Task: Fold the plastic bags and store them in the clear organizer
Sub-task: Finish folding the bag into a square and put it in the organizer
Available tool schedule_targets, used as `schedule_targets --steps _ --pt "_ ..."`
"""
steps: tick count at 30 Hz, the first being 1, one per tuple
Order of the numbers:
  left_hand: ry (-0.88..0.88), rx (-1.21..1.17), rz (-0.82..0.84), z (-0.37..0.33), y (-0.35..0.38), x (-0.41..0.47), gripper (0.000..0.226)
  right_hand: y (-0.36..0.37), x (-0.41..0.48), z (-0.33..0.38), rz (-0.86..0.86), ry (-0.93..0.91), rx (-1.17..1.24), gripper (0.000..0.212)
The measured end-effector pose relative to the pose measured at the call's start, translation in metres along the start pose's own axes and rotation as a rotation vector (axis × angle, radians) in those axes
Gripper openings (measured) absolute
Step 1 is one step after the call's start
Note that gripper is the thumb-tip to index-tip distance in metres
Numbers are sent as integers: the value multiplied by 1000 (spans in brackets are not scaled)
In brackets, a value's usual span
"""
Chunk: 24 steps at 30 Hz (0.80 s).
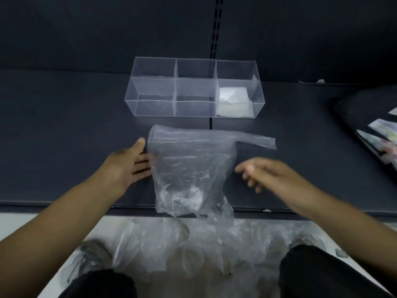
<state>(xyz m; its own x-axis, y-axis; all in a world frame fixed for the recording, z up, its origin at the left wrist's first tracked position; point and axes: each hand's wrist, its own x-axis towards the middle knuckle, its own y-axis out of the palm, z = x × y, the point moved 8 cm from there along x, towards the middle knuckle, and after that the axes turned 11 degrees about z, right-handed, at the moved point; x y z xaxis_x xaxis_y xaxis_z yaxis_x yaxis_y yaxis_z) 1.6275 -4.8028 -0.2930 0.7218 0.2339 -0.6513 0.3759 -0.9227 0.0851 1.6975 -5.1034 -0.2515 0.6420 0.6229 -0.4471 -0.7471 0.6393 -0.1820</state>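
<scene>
A clear plastic bag lies spread on the dark shelf, one handle strip pointing right and its crumpled bottom hanging over the front edge. My left hand lies flat with straight fingers, their tips under or against the bag's left edge. My right hand hovers blurred just right of the bag, fingers loosely spread and holding nothing. Behind the bag stands the clear organizer with three compartments. Its right compartment holds folded bags; the other two look empty.
A heap of loose clear bags lies on the floor below the shelf edge, between my knees. A dark flat object with printed pictures sits at the shelf's far right. A slotted upright runs up the back wall.
</scene>
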Motion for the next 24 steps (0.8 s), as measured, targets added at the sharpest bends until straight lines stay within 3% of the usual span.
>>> schedule_targets --steps 2,7,13,19,24 --pt "-76 41 43 25 -1 -17 29 46 -11 -8 247 51 -85 38" --pt "-181 -40 198 65 21 -51 46 76 -12 -20 268 4 -175 11" --pt "-107 -136 47 58 6 -39 12 41 -7 -22 362 22 -117 21" --pt "-61 -226 -7 51 -6 -26 14 -33 -11 -40 117 69 154 40" --pt "-46 -260 10 51 0 -26 16 -67 -13 -56 -66 155 103 57"
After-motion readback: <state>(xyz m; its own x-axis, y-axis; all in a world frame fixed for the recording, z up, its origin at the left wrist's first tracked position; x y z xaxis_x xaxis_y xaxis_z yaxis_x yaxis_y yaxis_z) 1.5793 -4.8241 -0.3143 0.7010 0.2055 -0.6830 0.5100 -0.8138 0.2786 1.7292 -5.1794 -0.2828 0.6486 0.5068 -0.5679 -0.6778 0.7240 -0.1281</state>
